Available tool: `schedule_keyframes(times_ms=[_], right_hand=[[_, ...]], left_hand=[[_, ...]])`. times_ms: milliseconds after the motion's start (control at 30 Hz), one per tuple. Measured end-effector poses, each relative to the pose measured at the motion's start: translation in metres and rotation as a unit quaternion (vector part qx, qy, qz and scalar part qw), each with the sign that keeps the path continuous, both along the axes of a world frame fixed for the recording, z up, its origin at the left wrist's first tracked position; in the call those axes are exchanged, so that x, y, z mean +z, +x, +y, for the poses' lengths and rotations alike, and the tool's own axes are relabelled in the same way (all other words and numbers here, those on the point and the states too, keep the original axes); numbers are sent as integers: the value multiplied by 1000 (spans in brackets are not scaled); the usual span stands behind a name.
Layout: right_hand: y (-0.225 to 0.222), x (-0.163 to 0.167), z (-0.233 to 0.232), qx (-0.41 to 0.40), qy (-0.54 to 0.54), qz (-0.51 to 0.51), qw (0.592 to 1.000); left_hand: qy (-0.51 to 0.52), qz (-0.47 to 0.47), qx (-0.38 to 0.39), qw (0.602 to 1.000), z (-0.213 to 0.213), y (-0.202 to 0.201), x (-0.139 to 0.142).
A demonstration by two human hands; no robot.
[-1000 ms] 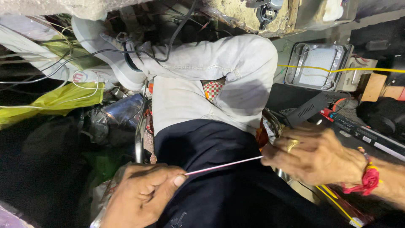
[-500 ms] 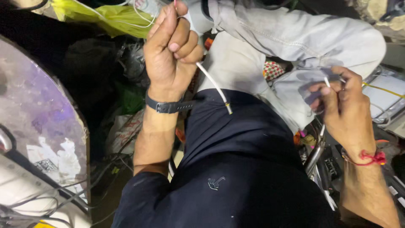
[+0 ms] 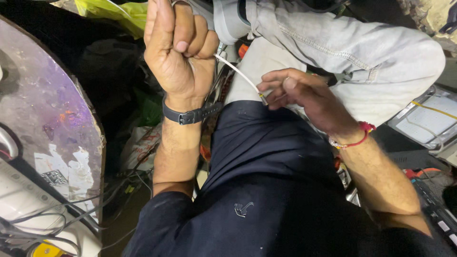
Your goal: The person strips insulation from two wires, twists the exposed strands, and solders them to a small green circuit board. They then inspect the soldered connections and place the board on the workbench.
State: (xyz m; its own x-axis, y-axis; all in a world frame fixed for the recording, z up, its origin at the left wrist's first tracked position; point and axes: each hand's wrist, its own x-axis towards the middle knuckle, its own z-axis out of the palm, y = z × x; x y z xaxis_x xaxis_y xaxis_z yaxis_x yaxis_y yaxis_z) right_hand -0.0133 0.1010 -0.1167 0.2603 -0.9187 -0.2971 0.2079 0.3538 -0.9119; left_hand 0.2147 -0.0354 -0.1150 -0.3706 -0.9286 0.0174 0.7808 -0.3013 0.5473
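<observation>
Wire [image 3: 236,72] end inside left fist [image 3: 178,47]

Place: cramped electrical repair workshop | Evidence: tangled cables [image 3: 71,214] are strewn at lower left; a worn round panel [image 3: 52,119] is seen beside them; framed flat panels [image 3: 428,121] are stacked at right; tools and wiring [image 3: 428,190] are crowded near the seated person's knee.

White cable [image 3: 238,72] between left hand [image 3: 178,50] and right hand [image 3: 304,97]
</observation>
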Motion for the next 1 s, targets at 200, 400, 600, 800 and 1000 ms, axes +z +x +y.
schedule_keyframes(times_ms=[200,400,600,800,1000], right_hand=[[22,-4,-4,15,-19,225,974],[29,-29,-23,-10,-9,190,982],[42,-52,-24,-2,-199,389,899],[46,-49,-15,13,-255,379,889],[38,-38,11,37,-209,329,920]], left_hand=[[50,-29,66,996,7,-27,3],[257,-28,-9,966,35,-58,-24],[273,55,1,960,36,-56,-97],[316,47,82,944,25,-33,-111],[302,79,92,945,15,-5,-117]])
